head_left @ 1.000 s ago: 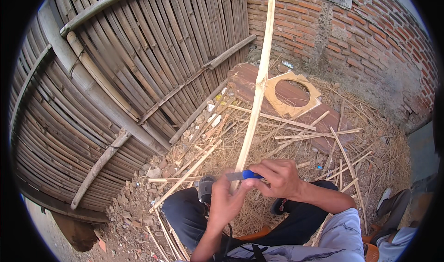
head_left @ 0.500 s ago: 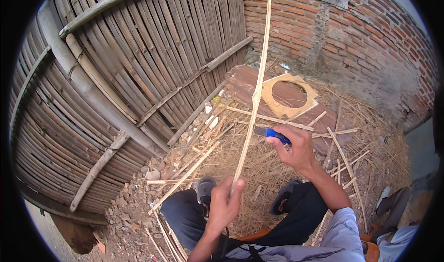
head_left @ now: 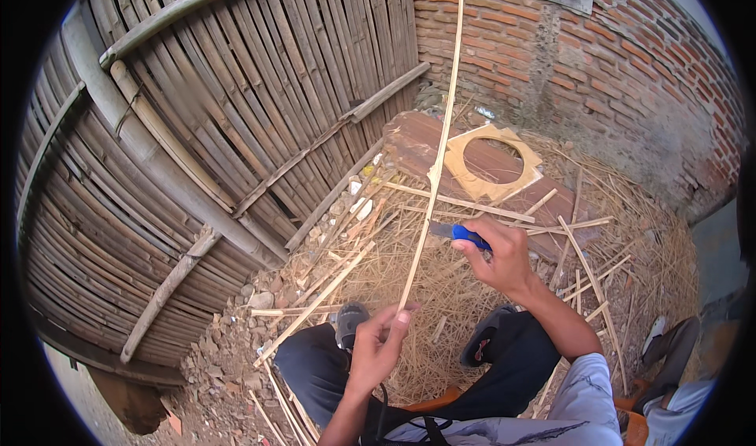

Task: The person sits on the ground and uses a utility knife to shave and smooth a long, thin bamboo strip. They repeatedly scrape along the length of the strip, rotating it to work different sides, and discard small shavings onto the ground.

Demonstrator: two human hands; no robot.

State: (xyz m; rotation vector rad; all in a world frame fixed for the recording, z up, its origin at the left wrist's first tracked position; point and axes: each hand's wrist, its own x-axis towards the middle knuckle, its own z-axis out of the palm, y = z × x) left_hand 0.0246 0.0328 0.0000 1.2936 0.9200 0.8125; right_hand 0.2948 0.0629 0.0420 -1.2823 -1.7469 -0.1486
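My left hand (head_left: 376,350) pinches the lower end of a long thin bamboo strip (head_left: 434,159) that rises upright toward the brick wall. My right hand (head_left: 500,255) grips a blue-handled knife (head_left: 463,233), its blade lying against the strip about a third of the way up. A thin shaving curls off the strip just above the blade. My legs in dark trousers and my dark sandals (head_left: 349,321) are below the hands.
A woven bamboo fence (head_left: 197,131) stands at the left and a brick wall (head_left: 614,60) behind. Bamboo offcuts and straw (head_left: 441,288) litter the ground. A wooden board with a round hole (head_left: 492,159) lies on a brown panel. Another person's leg (head_left: 677,399) is at the lower right.
My right hand has slid the knife up along the strip, away from my left hand, which keeps hold of the lower end.
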